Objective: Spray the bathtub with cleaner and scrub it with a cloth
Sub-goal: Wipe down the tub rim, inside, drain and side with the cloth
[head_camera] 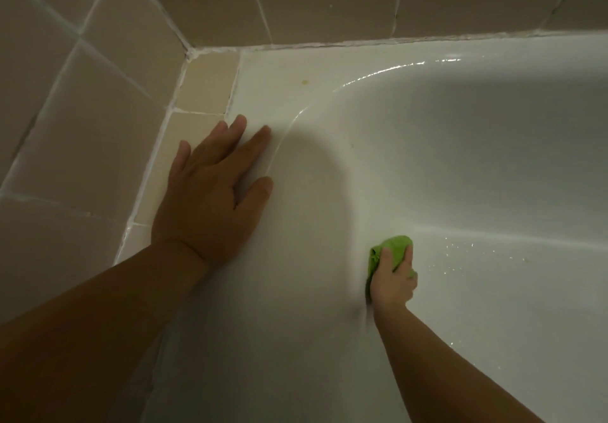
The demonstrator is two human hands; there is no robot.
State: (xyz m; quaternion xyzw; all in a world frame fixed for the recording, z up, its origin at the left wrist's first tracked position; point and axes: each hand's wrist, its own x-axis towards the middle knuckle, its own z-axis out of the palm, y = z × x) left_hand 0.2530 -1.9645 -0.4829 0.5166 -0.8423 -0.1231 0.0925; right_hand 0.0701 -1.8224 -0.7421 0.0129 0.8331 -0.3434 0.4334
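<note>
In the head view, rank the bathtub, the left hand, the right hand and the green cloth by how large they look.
1. bathtub
2. left hand, nearer the camera, so true size against the right is unsure
3. right hand
4. green cloth, partly hidden in that hand

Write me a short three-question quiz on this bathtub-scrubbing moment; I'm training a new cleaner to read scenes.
1. True or false: the left hand grips a spray bottle.
2. Which hand holds the crumpled green cloth? A) left B) right C) neither
3. Fill in: the small yellowish stain sits on the glossy white bathtub's flat ____ corner.

Key:
1. False; it lies flat, fingers straight, on the rim.
2. B; the right hand presses it against the inner wall.
3. rim.
</note>
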